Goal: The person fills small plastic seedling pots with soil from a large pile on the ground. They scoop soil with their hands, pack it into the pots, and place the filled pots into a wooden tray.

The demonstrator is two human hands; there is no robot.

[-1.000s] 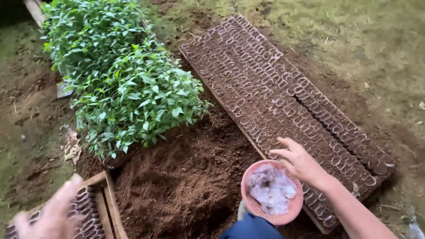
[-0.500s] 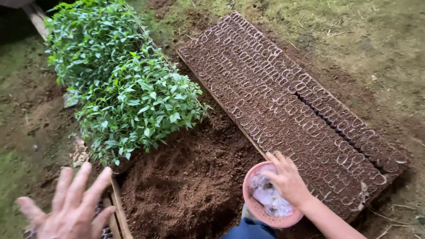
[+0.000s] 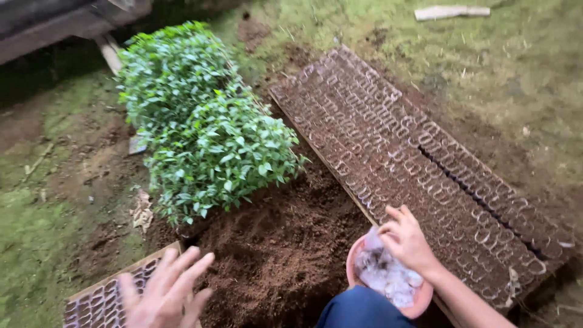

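Observation:
My right hand (image 3: 405, 239) reaches into a pink basket (image 3: 418, 304) of crumpled clear plastic bags (image 3: 388, 276), fingers pinched on one bag at the basket's rim. The basket rests near my blue-clad knee (image 3: 359, 308). My left hand (image 3: 167, 293) hovers blurred at the bottom left, fingers spread and empty, above a wooden tray of small soil-filled bags (image 3: 97, 302). A long bed of soil-filled bags (image 3: 413, 164) lies just beyond my right hand.
A dense block of green seedlings (image 3: 206, 127) stands left of centre. A heap of loose brown soil (image 3: 279, 249) lies between the seedlings and the basket. Mossy ground surrounds everything, with a pale board (image 3: 450, 11) at the far top right.
The view shifted, so everything sits further right. My right hand went from the bag bed into the basket and pinched a bag. My left hand moved right over the wooden tray.

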